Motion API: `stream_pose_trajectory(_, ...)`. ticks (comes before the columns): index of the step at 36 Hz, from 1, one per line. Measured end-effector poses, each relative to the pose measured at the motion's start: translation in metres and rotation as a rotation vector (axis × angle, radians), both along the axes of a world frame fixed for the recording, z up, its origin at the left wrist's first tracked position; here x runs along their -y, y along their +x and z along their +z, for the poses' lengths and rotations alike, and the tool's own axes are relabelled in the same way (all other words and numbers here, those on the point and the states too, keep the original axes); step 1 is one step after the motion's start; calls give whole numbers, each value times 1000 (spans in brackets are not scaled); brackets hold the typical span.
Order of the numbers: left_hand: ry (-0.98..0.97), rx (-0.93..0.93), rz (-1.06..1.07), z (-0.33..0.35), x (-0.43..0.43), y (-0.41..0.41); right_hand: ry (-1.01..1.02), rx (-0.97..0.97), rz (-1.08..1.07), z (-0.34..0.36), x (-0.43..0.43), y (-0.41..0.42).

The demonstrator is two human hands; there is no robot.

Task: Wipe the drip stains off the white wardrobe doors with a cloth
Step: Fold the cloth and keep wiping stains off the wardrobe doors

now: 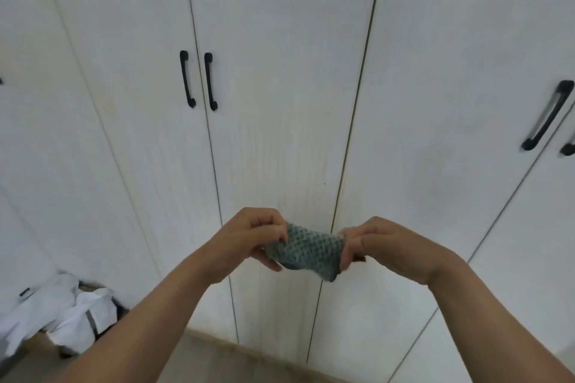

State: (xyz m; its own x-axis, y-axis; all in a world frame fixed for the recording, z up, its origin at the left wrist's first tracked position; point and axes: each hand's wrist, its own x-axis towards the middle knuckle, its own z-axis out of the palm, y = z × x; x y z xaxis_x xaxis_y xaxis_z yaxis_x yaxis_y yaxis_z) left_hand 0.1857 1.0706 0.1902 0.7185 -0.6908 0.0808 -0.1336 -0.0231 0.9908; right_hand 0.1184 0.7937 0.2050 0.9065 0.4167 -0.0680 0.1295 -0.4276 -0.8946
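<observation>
At the far left, low on the floor, a crumpled heap of white fabric or bags with a grey stripe point(67, 317) lies against the foot of a tall white wardrobe with flat, faintly wood-grained doors point(124, 134) that fills the whole view. Moving right, a pair of slim black bar handles point(198, 80) sits upright on either side of the seam between two doors. The door just right of that seam, the middle door point(280, 102), carries faint yellowish vertical streaks point(298, 165) running down its lower half; these look like the drip stains to be wiped. In front of that door a person holds both bare arms out. The left hand point(253, 235) is curled closed, thumb and fingertips pinching the left end of a small grey-green waffle-knit cloth point(308, 250). The cloth is bunched into a short thick band stretched between the hands, held clear of the door, not touching it as far as one can tell. The right hand point(378, 246) is likewise closed, fingers folded over the cloth's right end. The two-handed grip suggests the person is folding or squaring the cloth into a pad before pressing it to the streaks, so wiping appears not yet begun here. Farther right, another black bar handle point(547, 115) slants on an outer door, with a second one partly cut off at the edge.
</observation>
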Motion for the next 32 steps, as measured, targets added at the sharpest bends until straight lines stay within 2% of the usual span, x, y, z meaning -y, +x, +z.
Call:
stream_pose_trajectory(4, 346, 355, -19, -7, 1, 9, -302, 88, -149, 1, -22, 14)
stream_pose_trajectory(7, 442, 505, -100, 4, 1, 28, -571, 239, -214, 8, -35, 24)
stream_pose_trajectory(9, 483, 597, -142, 11, 2, 43, -604, 299, -291, 9, -45, 32)
stream_pose_trajectory(11, 511, 660, -197, 15, 1, 63, -499, 267, -348, 6, -60, 45)
stream_pose_trajectory(17, 513, 743, -347, 20, -17, 123, -12, 158, -504, -7, -113, 81)
stream_pose_trajectory(23, 443, 807, -458, 20, -43, 181, 308, 50, -652, -31, -163, 114)
stream_pose_trajectory(28, 396, 826, -411, 21, -55, 205, 354, 13, -724, -26, -174, 127)
stream_pose_trajectory(32, 367, 1107, -243, 32, -65, 224, 246, 43, -795, -7, -171, 136)
